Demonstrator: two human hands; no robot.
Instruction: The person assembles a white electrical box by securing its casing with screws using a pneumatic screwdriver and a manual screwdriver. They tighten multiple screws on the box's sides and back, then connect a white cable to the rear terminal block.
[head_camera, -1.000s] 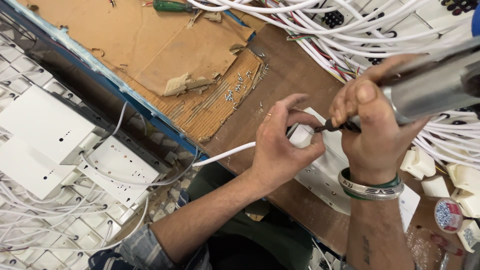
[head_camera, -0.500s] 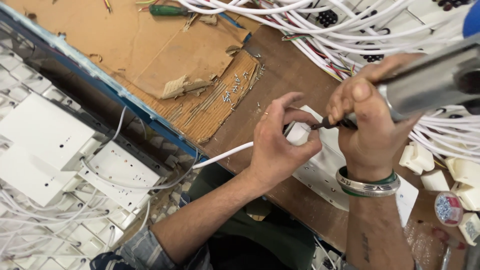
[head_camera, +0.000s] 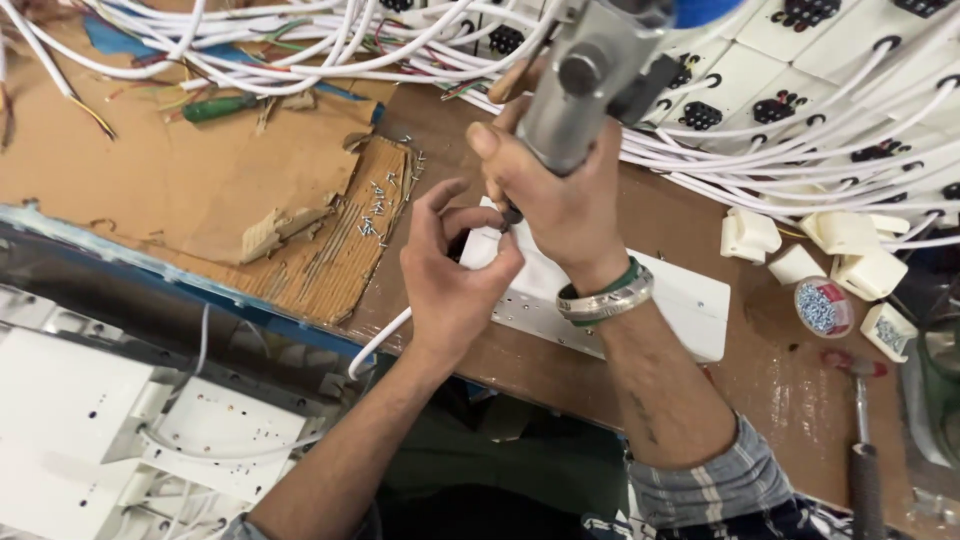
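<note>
The right hand (head_camera: 565, 200) is wrapped tight around a grey powered screwdriver (head_camera: 580, 95), its grip closed on the barrel, with the tool pointing down and its dark tip just under the fingers. That tip meets a white plastic power-strip housing (head_camera: 660, 300) that lies flat on the brown table (head_camera: 780, 400). A metal and green bangle (head_camera: 605, 297) sits on the right wrist.

The left hand (head_camera: 450, 275) is just to the left of the right grip, fingers curled and pinched at the near end of the housing, right beside the tool tip. Its grip is closed on that end of the housing, though the fingers hide exactly what they pinch, possibly a small screw. A white cable (head_camera: 378, 345) runs out from below the left hand and drops over the table edge.

Left of the left grip lies a torn sheet of cardboard (head_camera: 200, 190) with small screws (head_camera: 375, 215) scattered on it, and a green-handled screwdriver (head_camera: 225, 107) beyond it. Above the right grip, a thick bundle of white cables (head_camera: 760, 160) crosses rows of white socket plates (head_camera: 790, 100). Right of the right grip sit loose white plastic caps (head_camera: 845, 235), a small round tub of screws (head_camera: 822, 305), and a hammer (head_camera: 862, 440) near the table edge.
</note>
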